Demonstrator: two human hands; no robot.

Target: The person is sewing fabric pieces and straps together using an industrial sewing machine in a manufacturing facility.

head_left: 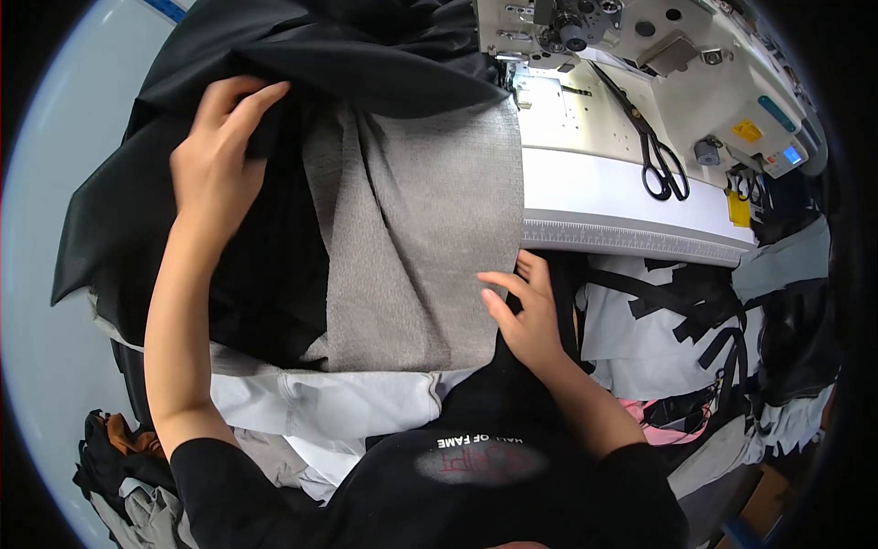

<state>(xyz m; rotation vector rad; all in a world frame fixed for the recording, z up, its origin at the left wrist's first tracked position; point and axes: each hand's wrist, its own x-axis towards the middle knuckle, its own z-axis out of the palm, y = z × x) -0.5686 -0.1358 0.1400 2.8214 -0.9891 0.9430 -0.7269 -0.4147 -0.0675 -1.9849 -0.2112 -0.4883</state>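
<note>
My left hand [217,151] is over the black fabric [366,78] at the upper left, thumb apart from its loosely bent fingers. Beneath the black layer, a grey textured fabric panel [439,210] stretches toward me, with a long fold down its middle. At that panel's right edge, my right hand [530,316] has thumb and index finger spread on the cloth, the other fingers by the edge. The far right corner of the grey panel lies beside the needle area of a sewing machine [540,73]. Whether either hand pinches cloth underneath is hidden.
Black-handled scissors [654,151] lie on the machine bed [585,183]. A ruler strip [631,236] runs along its front edge. White cloth [338,403] hangs in front of me. Fabric scraps [137,494] are piled lower left, and more pieces with black straps [658,320] lie at right.
</note>
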